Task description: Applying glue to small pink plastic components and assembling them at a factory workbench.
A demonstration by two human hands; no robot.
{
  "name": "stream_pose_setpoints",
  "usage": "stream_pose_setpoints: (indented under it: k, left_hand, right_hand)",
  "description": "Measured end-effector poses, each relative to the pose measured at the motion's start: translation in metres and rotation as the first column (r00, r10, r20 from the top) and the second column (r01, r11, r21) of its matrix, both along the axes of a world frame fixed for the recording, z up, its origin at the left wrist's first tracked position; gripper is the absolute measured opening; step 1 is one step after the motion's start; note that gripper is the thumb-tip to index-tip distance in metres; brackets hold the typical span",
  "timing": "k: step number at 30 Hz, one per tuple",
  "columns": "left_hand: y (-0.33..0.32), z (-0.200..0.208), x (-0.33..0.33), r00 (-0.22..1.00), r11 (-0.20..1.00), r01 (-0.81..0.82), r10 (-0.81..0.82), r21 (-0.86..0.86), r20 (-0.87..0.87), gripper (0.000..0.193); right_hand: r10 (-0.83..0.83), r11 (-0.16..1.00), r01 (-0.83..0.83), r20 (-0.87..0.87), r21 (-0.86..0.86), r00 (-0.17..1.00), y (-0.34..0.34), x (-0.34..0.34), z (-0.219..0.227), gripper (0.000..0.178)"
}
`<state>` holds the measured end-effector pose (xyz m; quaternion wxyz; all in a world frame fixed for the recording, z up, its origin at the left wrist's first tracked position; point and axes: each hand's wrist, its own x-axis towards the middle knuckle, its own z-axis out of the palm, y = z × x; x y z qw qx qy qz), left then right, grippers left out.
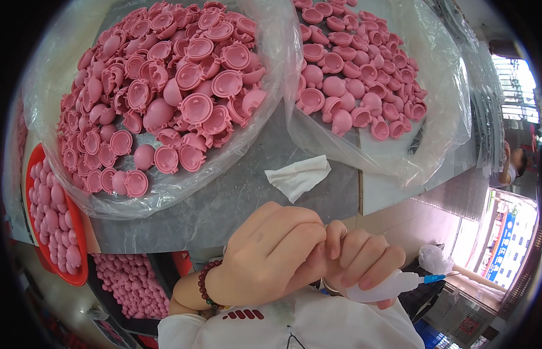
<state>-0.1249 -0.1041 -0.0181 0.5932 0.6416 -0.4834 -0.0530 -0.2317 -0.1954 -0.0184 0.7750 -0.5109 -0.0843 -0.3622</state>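
My right hand is wrapped round a whitish squeeze bottle with a blue nozzle tip, which points to the right. My left hand, with a dark bead bracelet on its wrist, is closed and meets the right hand's fingers in front of my chest. Whatever its fingers pinch, if anything, is hidden behind the knuckles. Just beyond the hands a crumpled white cloth lies on the grey table.
Two clear plastic bags lie open on the table, with pink half-shells at the left and smaller pink half-shells at the right. A red basin of pink pieces stands at the far left. Below the table edge is a dark crate of pink balls.
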Motion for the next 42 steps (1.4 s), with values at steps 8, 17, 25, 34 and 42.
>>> stream_pose_setpoints:
  k: [8, 17, 25, 34, 42]
  left_hand:
    - [-0.002, 0.001, 0.002, 1.0, 1.0, 0.02, -0.02, 0.005, -0.005, 0.021]
    - [-0.001, 0.001, 0.003, 1.0, 1.0, 0.021, -0.021, -0.004, -0.022, 0.022]
    - [0.002, 0.002, 0.005, 1.0, 0.999, -0.008, 0.008, -0.036, 0.002, 0.022]
    - [0.001, 0.002, 0.004, 0.999, 0.999, -0.035, 0.035, -0.034, 0.02, 0.023]
    - [0.002, 0.001, 0.003, 1.0, 1.0, -0.015, 0.015, -0.011, 0.026, 0.022]
  right_hand:
    - [0.051, 0.998, -0.05, -0.022, 0.033, 0.998, -0.003, -0.001, 0.002, 0.029]
    - [0.061, 0.994, -0.061, 0.003, 0.091, 0.998, -0.001, 0.0, -0.001, 0.028]
    - [0.134, 0.975, -0.136, 0.02, 0.175, 0.991, -0.004, 0.002, 0.001, 0.028]
    - [0.097, 0.866, -0.139, 0.11, 0.481, 0.989, -0.001, 0.001, -0.004, 0.029]
    - [0.111, 0.927, -0.133, 0.081, 0.35, 0.99, 0.001, -0.001, -0.007, 0.03]
